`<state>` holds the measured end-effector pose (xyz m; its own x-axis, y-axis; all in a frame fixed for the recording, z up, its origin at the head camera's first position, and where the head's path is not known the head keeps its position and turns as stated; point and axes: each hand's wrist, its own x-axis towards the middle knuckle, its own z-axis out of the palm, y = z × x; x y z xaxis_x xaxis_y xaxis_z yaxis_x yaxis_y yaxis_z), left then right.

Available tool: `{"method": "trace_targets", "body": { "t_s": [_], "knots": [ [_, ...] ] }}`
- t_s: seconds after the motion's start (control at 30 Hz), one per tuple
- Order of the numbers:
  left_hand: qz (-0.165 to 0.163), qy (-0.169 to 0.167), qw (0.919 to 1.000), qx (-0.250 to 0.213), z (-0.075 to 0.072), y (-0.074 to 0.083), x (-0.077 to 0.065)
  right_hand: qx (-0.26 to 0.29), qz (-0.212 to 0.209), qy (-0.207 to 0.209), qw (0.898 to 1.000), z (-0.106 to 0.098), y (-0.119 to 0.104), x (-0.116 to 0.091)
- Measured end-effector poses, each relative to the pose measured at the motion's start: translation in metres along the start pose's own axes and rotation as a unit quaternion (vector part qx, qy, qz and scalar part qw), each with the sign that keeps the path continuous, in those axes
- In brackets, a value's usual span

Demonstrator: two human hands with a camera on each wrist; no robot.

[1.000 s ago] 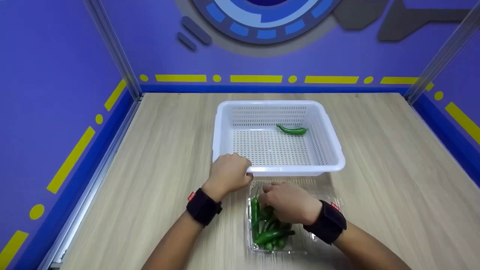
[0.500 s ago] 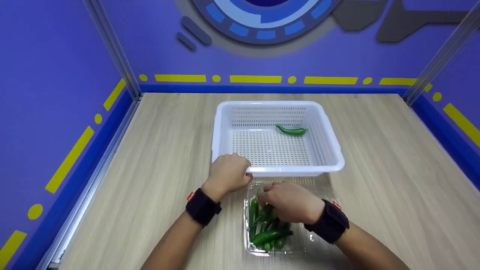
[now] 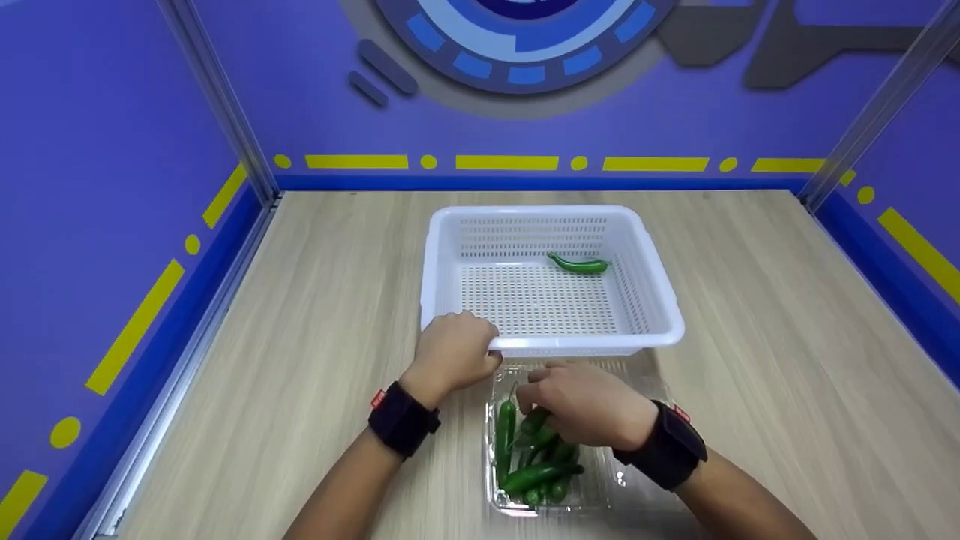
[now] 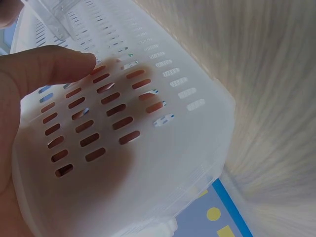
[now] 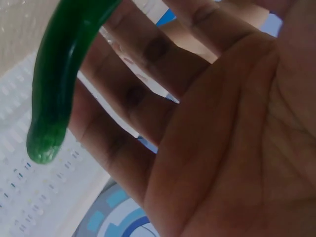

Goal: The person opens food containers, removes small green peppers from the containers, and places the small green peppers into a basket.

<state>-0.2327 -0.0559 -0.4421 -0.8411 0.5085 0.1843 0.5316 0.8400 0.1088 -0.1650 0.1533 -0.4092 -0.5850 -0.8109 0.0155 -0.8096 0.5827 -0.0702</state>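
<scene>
A white perforated plastic basket (image 3: 555, 342) stands mid-table with one green chili pepper (image 3: 577, 265) lying inside. My left hand (image 3: 456, 352) grips its near rim toward the left corner. In the left wrist view, the thumb (image 4: 54, 69) presses the outer wall, and fingers show through the slots. My right hand (image 3: 589, 405) is over a clear plastic box (image 3: 525, 512) of several green chili peppers (image 3: 536, 476). Its fingers pinch another chili pepper (image 5: 59, 84), seen near the fingertips in the right wrist view; the thumb's contact is hidden.
The wooden tabletop (image 3: 337, 300) extends around the basket and box. Blue-purple panels (image 3: 247, 97) with yellow marks wall the left, back and right sides. The box stands directly in front of the basket.
The clear box has shifted slightly left with its peppers. More of a pepper shows under my right hand's fingers. My left hand keeps its hold on the basket rim.
</scene>
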Motion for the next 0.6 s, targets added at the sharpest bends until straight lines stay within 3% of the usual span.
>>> {"method": "trace_targets", "body": {
  "t_s": [0.6],
  "knots": [
    [-0.002, 0.000, 1.0000, -0.008, 0.0022, -0.0004, -0.0002, 0.004, 0.004, 0.015, 1.000, -0.0024, 0.0044, -0.0038]
  ]
}}
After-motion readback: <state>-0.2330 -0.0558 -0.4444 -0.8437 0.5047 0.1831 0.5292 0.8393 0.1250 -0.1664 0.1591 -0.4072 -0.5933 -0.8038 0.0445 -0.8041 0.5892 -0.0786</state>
